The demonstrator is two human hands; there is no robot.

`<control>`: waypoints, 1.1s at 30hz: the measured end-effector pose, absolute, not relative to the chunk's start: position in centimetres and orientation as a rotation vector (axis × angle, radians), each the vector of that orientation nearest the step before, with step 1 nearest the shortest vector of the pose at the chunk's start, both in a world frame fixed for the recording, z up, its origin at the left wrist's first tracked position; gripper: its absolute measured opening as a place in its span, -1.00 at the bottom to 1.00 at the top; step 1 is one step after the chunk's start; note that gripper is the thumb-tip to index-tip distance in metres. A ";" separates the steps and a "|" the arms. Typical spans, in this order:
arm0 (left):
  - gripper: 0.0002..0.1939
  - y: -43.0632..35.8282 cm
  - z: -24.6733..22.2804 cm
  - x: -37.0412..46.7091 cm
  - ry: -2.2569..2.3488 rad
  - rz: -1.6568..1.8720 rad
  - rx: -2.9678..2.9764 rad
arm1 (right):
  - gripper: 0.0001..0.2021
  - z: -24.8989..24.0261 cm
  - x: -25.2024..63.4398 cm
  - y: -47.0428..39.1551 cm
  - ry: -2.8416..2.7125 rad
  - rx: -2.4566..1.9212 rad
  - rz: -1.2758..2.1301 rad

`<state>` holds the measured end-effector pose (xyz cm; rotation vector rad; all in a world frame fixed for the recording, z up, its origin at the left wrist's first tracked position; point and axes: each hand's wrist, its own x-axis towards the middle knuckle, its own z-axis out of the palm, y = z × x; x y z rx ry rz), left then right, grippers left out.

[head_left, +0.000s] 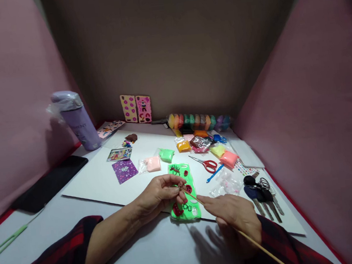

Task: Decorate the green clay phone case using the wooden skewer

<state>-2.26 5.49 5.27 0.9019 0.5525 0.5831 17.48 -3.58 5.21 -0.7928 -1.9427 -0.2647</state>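
Note:
My left hand [166,191] pinches a small brownish lump [180,185], perhaps clay, between thumb and fingertips. A long thin wooden stick [262,248] runs through my right hand [235,213], its tip touching the lump. My right fingers are closed around the stick, which slants down to the lower right. Below both hands lies a green phone case [194,211] decorated with dark red shapes and dotted black lines; my left fingers cover part of it. The case rests across the near edge of a white board [100,189].
Red-handled scissors [208,166], a blue tool [215,174] and bagged clay [167,155] lie beyond the case. Keys [264,194] are at the right. A purple bottle [80,124] stands back left, near a black pouch [50,181]. Two decorated cases [136,109] lean on the back wall.

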 end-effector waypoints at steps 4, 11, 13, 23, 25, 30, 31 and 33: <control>-0.74 5.5 5.3 -2.2 0.551 0.587 0.898 | -0.75 5.1 17.6 -3.6 -1.954 -0.782 -0.250; -0.75 5.5 5.1 -2.2 0.516 0.591 0.895 | -0.76 5.2 17.6 -3.6 -1.973 -0.777 -0.211; -0.74 5.5 5.1 -2.2 0.499 0.593 0.888 | -0.76 5.2 17.5 -3.6 -1.975 -0.784 -0.198; -0.71 5.6 5.4 -2.1 0.532 0.595 0.859 | -0.74 4.8 17.7 -3.6 -1.947 -0.790 -0.242; -0.71 5.6 5.4 -2.2 0.535 0.592 0.856 | -0.75 4.9 17.7 -3.6 -1.949 -0.782 -0.245; -0.71 5.6 5.5 -2.1 0.524 0.596 0.866 | -0.75 4.9 17.7 -3.6 -1.945 -0.779 -0.247; -0.72 5.6 5.5 -2.1 0.523 0.596 0.867 | -0.75 4.9 17.7 -3.6 -1.948 -0.780 -0.244; -0.73 5.6 5.6 -2.1 0.524 0.593 0.867 | -0.75 4.9 17.6 -3.6 -1.956 -0.785 -0.230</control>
